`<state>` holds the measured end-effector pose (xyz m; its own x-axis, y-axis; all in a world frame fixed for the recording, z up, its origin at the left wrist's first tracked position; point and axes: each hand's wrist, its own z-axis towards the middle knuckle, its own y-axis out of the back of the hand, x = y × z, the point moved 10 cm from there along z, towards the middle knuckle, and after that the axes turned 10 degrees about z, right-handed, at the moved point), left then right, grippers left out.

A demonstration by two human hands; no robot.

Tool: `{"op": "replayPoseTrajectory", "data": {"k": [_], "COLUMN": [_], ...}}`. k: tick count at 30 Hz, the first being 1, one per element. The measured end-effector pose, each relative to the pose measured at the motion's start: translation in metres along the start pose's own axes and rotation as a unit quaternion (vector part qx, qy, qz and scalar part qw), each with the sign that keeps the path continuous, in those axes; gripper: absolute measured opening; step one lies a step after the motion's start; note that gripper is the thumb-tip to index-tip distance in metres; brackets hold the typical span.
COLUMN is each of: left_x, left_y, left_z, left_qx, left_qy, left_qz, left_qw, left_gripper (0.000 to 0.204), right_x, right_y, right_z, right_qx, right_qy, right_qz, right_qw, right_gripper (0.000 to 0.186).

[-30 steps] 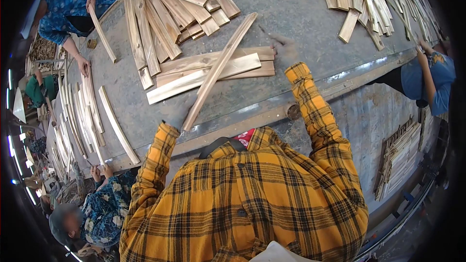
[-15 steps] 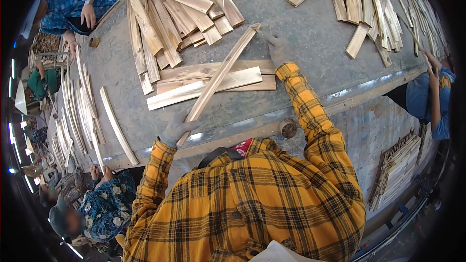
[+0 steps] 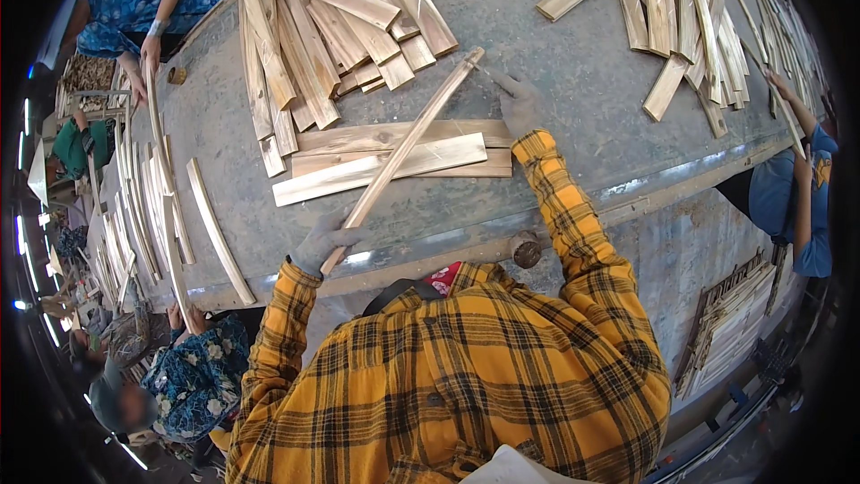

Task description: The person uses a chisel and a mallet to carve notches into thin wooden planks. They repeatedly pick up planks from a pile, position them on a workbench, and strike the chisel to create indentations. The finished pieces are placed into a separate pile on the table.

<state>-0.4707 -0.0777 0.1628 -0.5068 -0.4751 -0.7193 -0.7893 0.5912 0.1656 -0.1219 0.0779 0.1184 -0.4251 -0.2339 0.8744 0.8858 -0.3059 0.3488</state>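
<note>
My gloved left hand (image 3: 324, 242) is closed around the near end of a wooden slat (image 3: 400, 151). The slat slants away to the right, its narrow side turned up. Close to its far end is my gloved right hand (image 3: 521, 108), index finger stretched out and a small gap between it and the wood. Beneath the slat, a pale board (image 3: 448, 151) lies across two browner boards, of which the farther brown board (image 3: 358, 137) shows best. The right hand's lower fingers are partly hidden.
A large pile of boards (image 3: 331, 27) covers the far middle of the grey table (image 3: 502, 9); another board pile (image 3: 661, 9) lies far right. Long strips (image 3: 215, 229) lie at left. Co-workers handle wood at left and right. A round brown object (image 3: 526, 251) sits at the table's near edge.
The slat has rolled, showing a narrower side. My right hand has drawn back slightly from its far end, toward me and to the right. A person at far left has moved their hands onto a strip.
</note>
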Motion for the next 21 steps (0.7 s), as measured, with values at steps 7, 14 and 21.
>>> {"op": "replayPoseTrajectory", "data": {"k": [7,14,21], "left_x": [0.019,0.015,0.001], "left_y": [0.0,0.0,0.016], "left_z": [0.0,0.0,0.003], "left_qx": [0.006,-0.011,-0.066], "left_qy": [0.016,0.031,-0.071], "left_qz": [-0.074,-0.059,0.154], "left_qw": [0.997,0.998,0.983], "left_gripper": [0.062,0.059,0.067], "right_x": [0.009,0.003,-0.009], "right_y": [-0.01,0.003,-0.016], "right_z": [-0.005,0.012,0.004], "right_qx": [0.008,-0.034,0.066], "right_qy": [0.037,0.009,-0.017], "right_qz": [-0.105,-0.088,0.124], "right_qw": [0.994,0.996,0.99], "right_gripper": [0.038,0.034,0.039]}}
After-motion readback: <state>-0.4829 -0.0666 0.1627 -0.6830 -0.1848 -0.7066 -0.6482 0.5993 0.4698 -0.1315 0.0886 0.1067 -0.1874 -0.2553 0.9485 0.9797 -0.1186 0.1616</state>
